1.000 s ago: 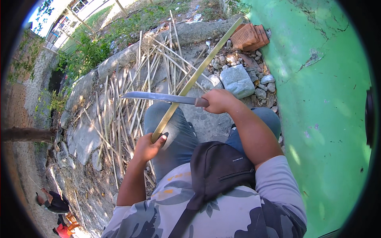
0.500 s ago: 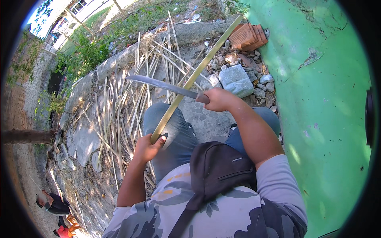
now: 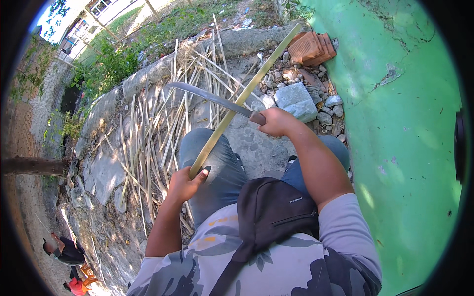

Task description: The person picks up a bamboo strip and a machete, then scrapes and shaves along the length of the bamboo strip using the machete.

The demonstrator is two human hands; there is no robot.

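My left hand point(image 3: 185, 185) is closed round the near end of a long, flat bamboo strip point(image 3: 270, 61), beside my left knee. The strip slants away to the upper right. In my right hand point(image 3: 274, 122) is the short handle of a machete point(image 3: 210, 97); its long, slightly curved grey blade points left. The blade crosses the strip around its middle, over the ground ahead of my knees. Whether the edge bites into the bamboo I cannot tell.
Many loose bamboo strips point(image 3: 148, 133) lie on the ground at left. Ahead right are a pale stone block point(image 3: 296, 101), rubble and stacked clay tiles point(image 3: 312, 48). A green wall point(image 3: 400, 148) stands close on the right. Two people point(image 3: 69, 251) are at lower left.
The machete has moved slightly right and outward along the strip, its tip now a little farther right. My left hand keeps its grip nearly in place.
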